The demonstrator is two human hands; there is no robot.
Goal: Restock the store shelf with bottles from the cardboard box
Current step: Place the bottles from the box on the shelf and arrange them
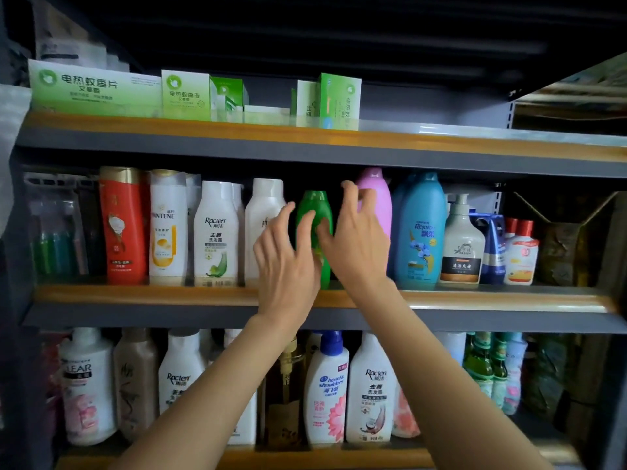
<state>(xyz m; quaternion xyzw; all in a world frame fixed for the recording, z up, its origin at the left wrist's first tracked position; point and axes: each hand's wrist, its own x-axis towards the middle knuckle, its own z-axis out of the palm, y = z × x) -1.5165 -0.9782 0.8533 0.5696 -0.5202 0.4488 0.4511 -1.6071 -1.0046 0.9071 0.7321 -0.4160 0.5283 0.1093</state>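
Here both hands, left [285, 262] and right [356, 239], grip apart, flank the green bottle [314, 212] between white [264, 215] and pink bottles [375, 195].

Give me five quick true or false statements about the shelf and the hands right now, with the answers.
1. The green bottle stands on the middle shelf. True.
2. The pink bottle stands left of the green bottle. False: it stands to its right.
3. The left hand holds a red bottle. False: its fingers lie straight against the green bottle; the red bottle stands untouched far to the left.
4. Green boxes sit on the top shelf. True.
5. The right hand rests on the bottom shelf. False: it is up at the middle shelf, between the green and pink bottles.
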